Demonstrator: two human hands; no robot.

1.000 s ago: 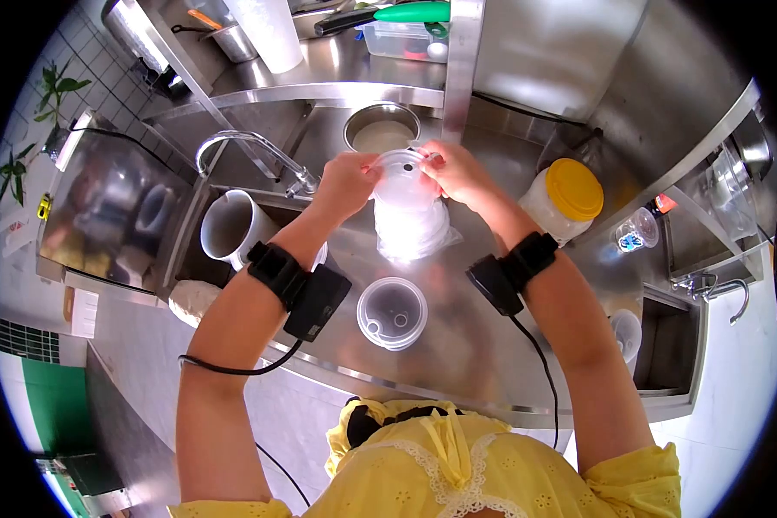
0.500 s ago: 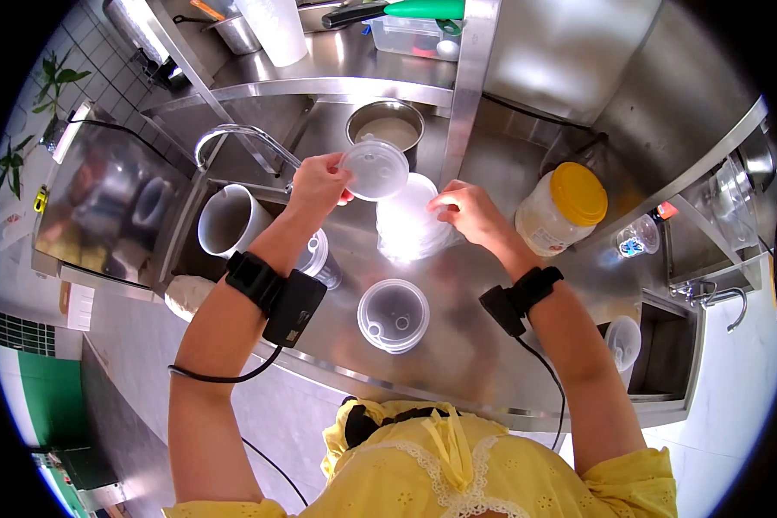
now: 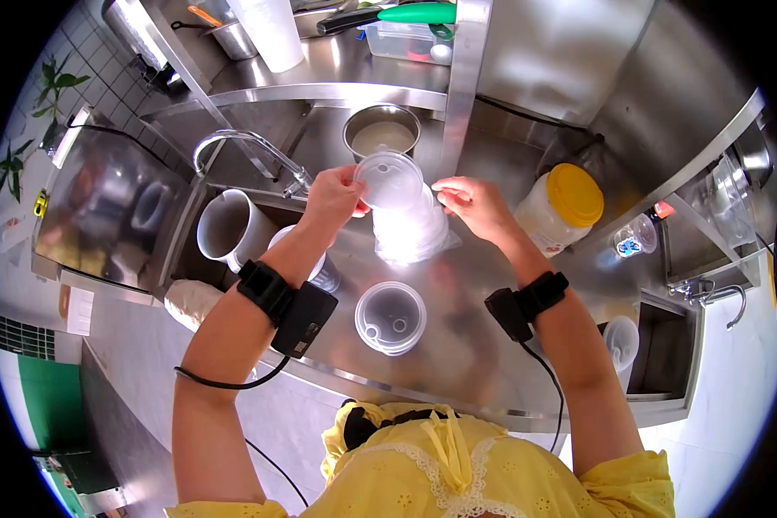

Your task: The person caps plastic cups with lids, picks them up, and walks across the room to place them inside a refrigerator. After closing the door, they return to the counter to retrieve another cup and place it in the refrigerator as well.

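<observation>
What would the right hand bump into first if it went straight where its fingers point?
Probably the clear lid in the left hand, or the plastic bag near it; depth is unclear.

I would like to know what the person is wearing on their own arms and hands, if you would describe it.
Bare hands, left and right; black wrist straps, each with a boxy black module and dark cable; short yellow sleeves dotted with small eyelets.
</observation>
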